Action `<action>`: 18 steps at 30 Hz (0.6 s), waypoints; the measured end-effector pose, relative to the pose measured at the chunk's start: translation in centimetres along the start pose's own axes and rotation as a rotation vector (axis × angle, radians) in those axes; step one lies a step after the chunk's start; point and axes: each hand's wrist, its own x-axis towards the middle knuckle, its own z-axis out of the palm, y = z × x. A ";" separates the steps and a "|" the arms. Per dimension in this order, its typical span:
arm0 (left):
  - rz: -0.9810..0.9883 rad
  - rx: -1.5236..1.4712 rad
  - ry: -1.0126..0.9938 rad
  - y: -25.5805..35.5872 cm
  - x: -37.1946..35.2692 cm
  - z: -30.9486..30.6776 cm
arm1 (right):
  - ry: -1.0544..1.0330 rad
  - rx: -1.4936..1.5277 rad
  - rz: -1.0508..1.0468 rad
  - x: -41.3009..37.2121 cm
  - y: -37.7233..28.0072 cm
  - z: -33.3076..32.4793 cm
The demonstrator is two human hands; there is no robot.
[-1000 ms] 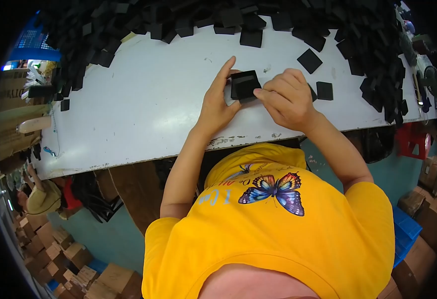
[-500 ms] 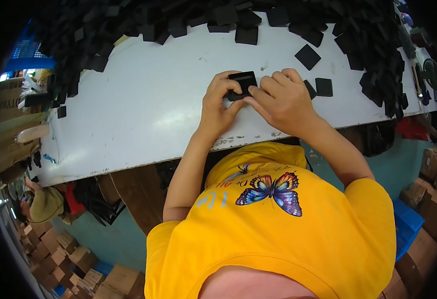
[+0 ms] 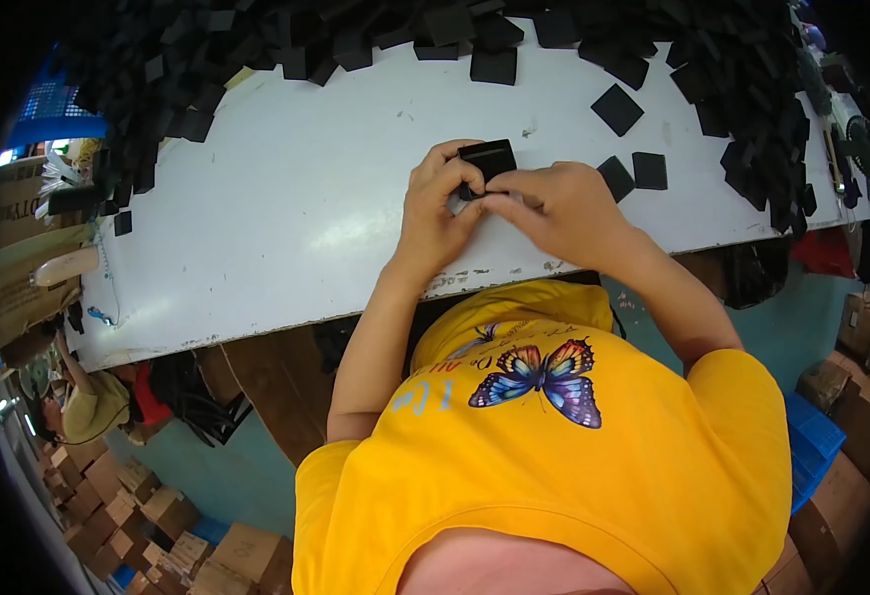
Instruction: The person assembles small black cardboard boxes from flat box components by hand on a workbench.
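A small black box (image 3: 492, 155) is held up over the near part of the white table (image 3: 286, 208). My left hand (image 3: 433, 206) is closed round its left side, forefinger curled over it and thumb along the near edge. At that near edge, the thumb and forefinger of my right hand (image 3: 572, 210) are pinched together on the box; the exact contact is hidden by the fingers. To the right of my right hand lie two flat black square pieces, one tilted (image 3: 616, 179) and one straighter (image 3: 650, 171). Another black square piece (image 3: 618, 110) lies farther back.
Large heaps of black boxes (image 3: 286, 45) line the back of the table and run down its right side (image 3: 752, 149). Cardboard cartons (image 3: 247, 555) are stacked on the floor at lower left. Another person (image 3: 96, 405) is at the far left. A blue crate (image 3: 814, 446) stands at right.
My right hand's fingers have moved from the box's right side down to its near edge and closed into a pinch. The box has tilted a little; my left hand keeps its hold.
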 end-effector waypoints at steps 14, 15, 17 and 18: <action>0.135 0.284 -0.062 1.0 0.5 -0.7 | 0.330 -0.579 0.242 -1.3 12.9 -4.8; 0.173 0.313 -0.050 0.9 0.6 -0.7 | 0.338 -0.523 0.211 -0.9 12.9 -4.8; 0.028 0.125 -0.002 0.7 0.2 -0.1 | 0.267 -0.332 0.225 -0.9 12.2 -5.2; -0.042 0.030 0.022 0.5 0.2 0.1 | 0.232 -0.238 0.230 -0.6 11.4 -5.5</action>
